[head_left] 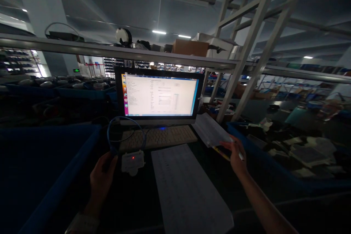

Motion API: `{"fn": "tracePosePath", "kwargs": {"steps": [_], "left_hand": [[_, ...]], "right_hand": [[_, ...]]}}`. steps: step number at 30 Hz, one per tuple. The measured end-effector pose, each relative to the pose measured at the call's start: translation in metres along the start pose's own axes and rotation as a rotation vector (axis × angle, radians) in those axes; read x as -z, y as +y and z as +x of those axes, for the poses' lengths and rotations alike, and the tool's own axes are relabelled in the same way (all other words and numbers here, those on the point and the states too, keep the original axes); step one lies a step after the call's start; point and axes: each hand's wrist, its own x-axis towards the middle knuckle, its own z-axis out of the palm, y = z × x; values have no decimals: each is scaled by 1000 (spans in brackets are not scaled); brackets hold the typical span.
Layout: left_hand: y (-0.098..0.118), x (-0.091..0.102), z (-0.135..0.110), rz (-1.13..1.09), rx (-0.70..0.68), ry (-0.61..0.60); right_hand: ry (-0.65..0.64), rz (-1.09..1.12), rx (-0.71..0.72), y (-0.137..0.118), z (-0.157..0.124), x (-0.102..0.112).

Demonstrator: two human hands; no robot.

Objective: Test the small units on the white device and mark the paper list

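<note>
My left hand (102, 177) is closed on the end of a blue cable (109, 131), which loops up in front of the keyboard. Just right of that hand lies a small pale plastic box (133, 162) with a lit red light. My right hand (237, 155) has a pen (241, 156) in its grip, with the white end showing. Its fingertips reach to the edge of a stack of papers (210, 129). Beside them is a thin yellow tool or pen (220, 152), too dim to name. A long printed sheet (186, 190) lies between my hands.
A lit monitor (161, 97) stands behind a white keyboard (164, 136). Blue bins flank the bench: one on the left (82, 131), another on the right (246, 142) holding several pale plastic parts. Above runs a shelf (153, 55) with a cardboard box (190, 48), beside metal uprights.
</note>
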Motion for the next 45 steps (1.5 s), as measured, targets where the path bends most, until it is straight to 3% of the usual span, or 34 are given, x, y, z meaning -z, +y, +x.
{"fn": "tracePosePath", "kwargs": {"steps": [3, 8, 12, 19, 45], "left_hand": [[3, 2, 0, 19, 1, -3], [5, 4, -1, -22, -16, 8], [4, 3, 0, -15, 3, 11], [5, 3, 1, -24, 22, 19], [6, 3, 2, 5, 53, 46]], "right_hand": [[-18, 213, -257, -2, 0, -37], [36, 270, -434, 22, -7, -68], [87, 335, -540, 35, -11, -66], [131, 433, -600, 32, -9, -57], [251, 421, -623, 27, -14, -59]]}}
